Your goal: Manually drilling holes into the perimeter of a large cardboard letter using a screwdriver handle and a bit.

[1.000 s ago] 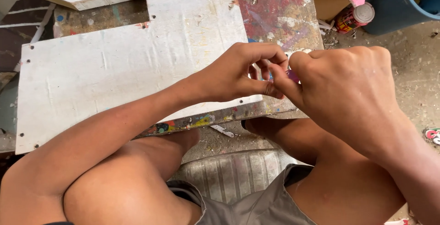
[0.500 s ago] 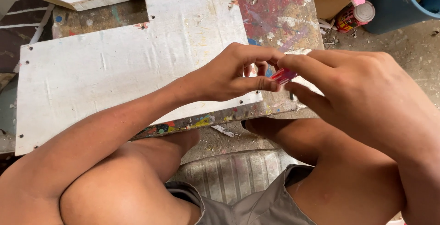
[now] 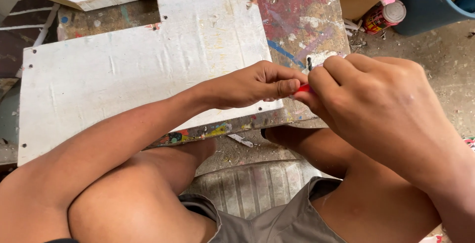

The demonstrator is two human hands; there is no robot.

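**A:** Since half a second back the right hand (image 3: 381,104) has slid closer over the left hand (image 3: 257,84), hiding more of the red bit (image 3: 303,88). Both sets of fingers are pinched shut on it, right at the near edge of the white board (image 3: 138,70).

**B:** Probably both pinching so it can't twist. Can't tell what the thing is.

**A:** A small dark tip (image 3: 309,64) sticks up above it. Past the board's far right corner: a can (image 3: 385,18) and a blue bin (image 3: 435,0). Knuckles block the rest.
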